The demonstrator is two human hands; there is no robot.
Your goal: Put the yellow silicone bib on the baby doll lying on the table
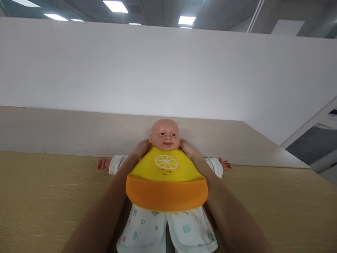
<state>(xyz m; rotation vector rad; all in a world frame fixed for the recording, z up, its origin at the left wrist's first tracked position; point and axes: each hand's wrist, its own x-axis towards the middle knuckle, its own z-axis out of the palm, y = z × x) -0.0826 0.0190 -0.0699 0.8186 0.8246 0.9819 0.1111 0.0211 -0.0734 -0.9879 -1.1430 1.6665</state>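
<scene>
A baby doll (165, 131) lies face up with its arms spread wide, dressed in a white printed garment (147, 226). Over its chest is a yellow bib (184, 168) with a citrus-slice print and an orange catch pocket (166, 195) along the bottom. My left hand (143, 147) is at the left side of the doll's neck, and my right hand (186, 147) is at the right side. Both hands curl in around the upper ends of the bib. Their fingertips are hidden behind the doll's neck and head.
The doll lies on a wood-grain table (52, 200), with a paler strip (65, 131) of surface behind it. A white partition (163, 70) rises along the back. The table's right edge slants away near a gap at the far right.
</scene>
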